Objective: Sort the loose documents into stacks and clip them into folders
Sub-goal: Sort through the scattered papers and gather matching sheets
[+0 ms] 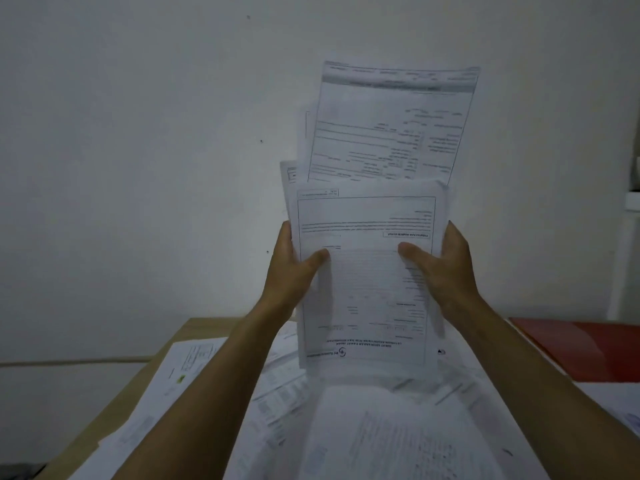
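We're holding a bundle of documents (367, 271) up off the desk, in front of the wall (138, 133). Left hand (294, 268) is gripping the left edge, thumb curled over the front sheet, fingers behind. Right hand (446, 268) is mirroring that on the right edge. Both are clamping the bundle, not wide.

Likely reason for the two-sided grip: we're squaring the sheets up, probably about to tap the bottom edge down to even them. Sheets are clearly misaligned. One page is sticking up well above the front sheet and tilting right, others are peeking out at the upper left.

Front sheet is a printed form, bordered box, text reading upside down to us, logo near the bottom edge. The print is too blurred to read.

Below, loose papers (346, 427) are covering most of the wooden table (194, 327), overlapping and unsorted. A red folder (588, 348) is lying at the right, closed as far as we can tell. Sorting looks early; nothing is clipped yet.
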